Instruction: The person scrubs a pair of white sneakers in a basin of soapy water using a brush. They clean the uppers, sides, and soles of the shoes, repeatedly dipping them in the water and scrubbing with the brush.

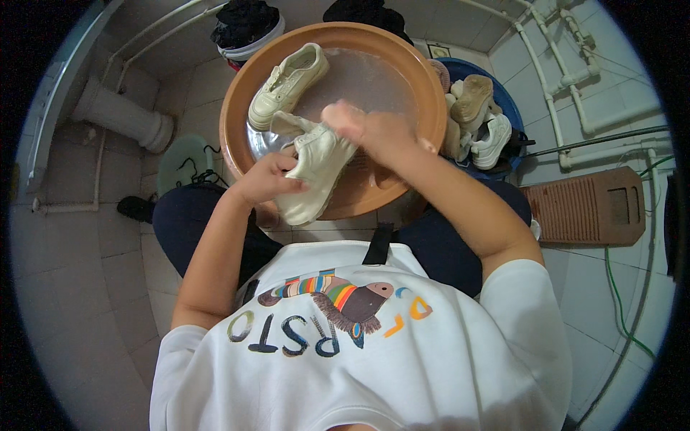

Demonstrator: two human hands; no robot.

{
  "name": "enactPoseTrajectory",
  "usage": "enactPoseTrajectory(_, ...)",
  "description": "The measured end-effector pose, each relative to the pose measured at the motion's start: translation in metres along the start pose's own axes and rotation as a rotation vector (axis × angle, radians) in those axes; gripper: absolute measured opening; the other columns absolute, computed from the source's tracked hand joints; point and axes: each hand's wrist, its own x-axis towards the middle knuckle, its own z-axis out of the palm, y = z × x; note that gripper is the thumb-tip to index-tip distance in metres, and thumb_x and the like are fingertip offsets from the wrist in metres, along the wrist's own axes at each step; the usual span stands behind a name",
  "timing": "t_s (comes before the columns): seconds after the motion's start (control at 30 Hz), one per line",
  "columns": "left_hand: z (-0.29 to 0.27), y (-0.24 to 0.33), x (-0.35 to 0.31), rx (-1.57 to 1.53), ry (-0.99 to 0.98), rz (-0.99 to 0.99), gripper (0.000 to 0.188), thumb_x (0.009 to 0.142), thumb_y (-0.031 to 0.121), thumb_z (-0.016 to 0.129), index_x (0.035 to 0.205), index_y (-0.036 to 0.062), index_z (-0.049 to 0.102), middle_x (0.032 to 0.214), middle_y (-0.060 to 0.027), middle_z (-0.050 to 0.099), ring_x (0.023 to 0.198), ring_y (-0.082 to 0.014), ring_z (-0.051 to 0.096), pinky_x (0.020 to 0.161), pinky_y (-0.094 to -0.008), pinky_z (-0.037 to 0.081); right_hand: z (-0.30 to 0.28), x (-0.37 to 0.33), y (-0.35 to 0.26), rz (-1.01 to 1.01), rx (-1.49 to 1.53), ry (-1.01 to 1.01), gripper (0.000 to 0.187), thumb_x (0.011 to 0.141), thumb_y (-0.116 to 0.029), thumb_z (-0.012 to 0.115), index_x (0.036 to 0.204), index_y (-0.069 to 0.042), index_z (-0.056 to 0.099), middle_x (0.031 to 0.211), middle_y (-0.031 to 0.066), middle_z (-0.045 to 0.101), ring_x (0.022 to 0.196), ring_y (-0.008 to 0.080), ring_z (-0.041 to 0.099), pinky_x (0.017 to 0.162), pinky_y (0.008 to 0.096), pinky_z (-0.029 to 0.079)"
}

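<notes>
A cream lace-up shoe (323, 169) is tilted over the near side of a large orange-brown basin (431, 93) that has cloudy water in it. My left hand (273, 178) is closed around the shoe's side, near its opening. At the shoe's upper right end is my right hand (370, 133), its fingers smeared by motion; whether they hold anything cannot be made out. A second cream shoe (287, 85), without visible laces, leans inside the basin's far left wall.
To the right, a blue tub (514, 97) holds several shoes (478, 108). A brown washboard (575, 208) lies beside my right knee. On the left stands a pale green basin (172, 158) with black laces (205, 172). Behind is a white bucket (251, 50) of dark cloth. Pipes (553, 93) line the walls.
</notes>
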Motion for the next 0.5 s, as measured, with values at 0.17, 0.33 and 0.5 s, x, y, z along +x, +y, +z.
enactPoseTrajectory(0.17,-0.007,-0.003,-0.01,-0.162,0.015,-0.264,0.022,0.072,0.009,0.068,0.091,-0.0006,0.066,0.08,0.0009,0.063,0.072,-0.0063,0.056,0.068,-0.0214,0.046,-0.004,0.007,0.018,0.09,0.488,0.092,0.057,0.087,-0.058,0.037,0.133,-0.024,0.041,0.114,0.0188,0.057,0.102,0.032,0.057,0.085,0.0387,0.044)
enactPoseTrajectory(0.33,-0.01,-0.011,-0.005,-0.126,0.008,-0.221,0.022,0.072,0.011,0.068,0.09,-0.0007,0.066,0.079,0.0002,0.063,0.07,-0.0064,0.056,0.066,-0.0214,0.046,0.011,0.007,0.006,0.086,0.174,0.033,0.058,0.089,-0.056,0.033,0.138,-0.024,0.031,0.104,0.0201,0.06,0.09,0.0373,0.059,0.078,0.0456,0.045)
enactPoseTrajectory(0.5,-0.021,-0.015,-0.015,-0.222,0.085,-0.238,0.021,0.074,0.012,0.068,0.091,-0.0017,0.066,0.079,-0.0002,0.064,0.069,-0.006,0.057,0.066,-0.0212,0.046,-0.008,-0.003,-0.019,0.041,0.623,0.005,0.052,0.089,-0.049,0.041,0.133,-0.022,0.042,0.11,0.0196,0.058,0.1,0.0349,0.056,0.087,0.0406,0.042)
